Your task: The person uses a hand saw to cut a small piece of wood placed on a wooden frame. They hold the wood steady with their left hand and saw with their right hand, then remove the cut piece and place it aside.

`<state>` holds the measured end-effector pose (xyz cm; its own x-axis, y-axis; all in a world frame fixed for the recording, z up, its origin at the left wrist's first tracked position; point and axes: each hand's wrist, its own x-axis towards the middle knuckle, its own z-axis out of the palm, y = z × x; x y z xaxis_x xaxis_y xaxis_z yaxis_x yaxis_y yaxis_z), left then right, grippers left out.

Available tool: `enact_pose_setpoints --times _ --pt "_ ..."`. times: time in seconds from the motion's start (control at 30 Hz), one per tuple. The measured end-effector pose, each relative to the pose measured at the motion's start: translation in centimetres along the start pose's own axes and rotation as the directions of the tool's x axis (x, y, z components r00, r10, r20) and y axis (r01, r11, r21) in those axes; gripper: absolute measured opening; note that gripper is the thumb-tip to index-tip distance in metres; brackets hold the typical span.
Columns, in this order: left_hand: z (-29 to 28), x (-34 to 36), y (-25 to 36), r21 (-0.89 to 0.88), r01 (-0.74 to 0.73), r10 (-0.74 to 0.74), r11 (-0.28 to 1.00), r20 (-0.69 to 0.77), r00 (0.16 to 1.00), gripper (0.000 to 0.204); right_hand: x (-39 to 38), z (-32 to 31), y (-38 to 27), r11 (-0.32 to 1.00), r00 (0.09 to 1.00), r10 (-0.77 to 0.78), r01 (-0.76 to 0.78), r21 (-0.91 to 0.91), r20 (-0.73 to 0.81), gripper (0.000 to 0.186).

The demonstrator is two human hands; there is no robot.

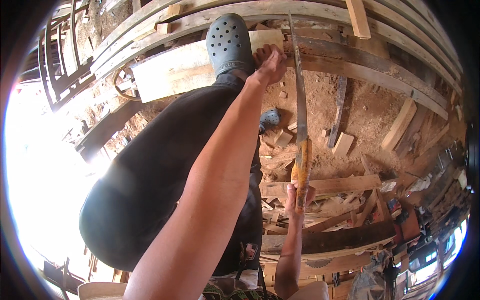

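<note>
A pale wooden board (172,70) lies across long timber beams at the top. My foot in a grey clog (230,42) stands on it. Beside the clog, my left hand (270,64) presses on the board near its right end, fingers curled over it. My right hand (301,194) is closed round the worn yellow-orange handle of a handsaw (301,95). The blade points away from me, seen almost edge-on, and passes just right of the board's end. Whether its teeth touch the wood I cannot tell.
Long curved beams (370,75) run across the far side. My other clog (270,117) is on the sawdust-covered ground among wood offcuts (343,144). More planks (325,186) and scraps lie at the lower right. A short timber piece (358,19) rests across the beams.
</note>
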<state>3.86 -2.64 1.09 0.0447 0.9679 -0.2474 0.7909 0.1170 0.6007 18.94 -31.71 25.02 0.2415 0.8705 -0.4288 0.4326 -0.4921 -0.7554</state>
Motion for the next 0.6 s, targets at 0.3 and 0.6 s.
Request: enact_pose_setpoints --times 0.3,0.6 --pt "-0.4 0.1 -0.2 -0.028 -0.019 0.021 0.999 0.048 0.999 0.028 -0.1 -1.2 0.6 0.996 0.996 -0.062 0.066 -0.064 0.071 0.014" --pt "0.5 0.0 -0.6 0.017 -0.028 0.028 0.999 -0.015 0.999 0.026 -0.2 -1.2 0.3 0.996 0.996 -0.071 0.073 -0.057 0.047 0.015"
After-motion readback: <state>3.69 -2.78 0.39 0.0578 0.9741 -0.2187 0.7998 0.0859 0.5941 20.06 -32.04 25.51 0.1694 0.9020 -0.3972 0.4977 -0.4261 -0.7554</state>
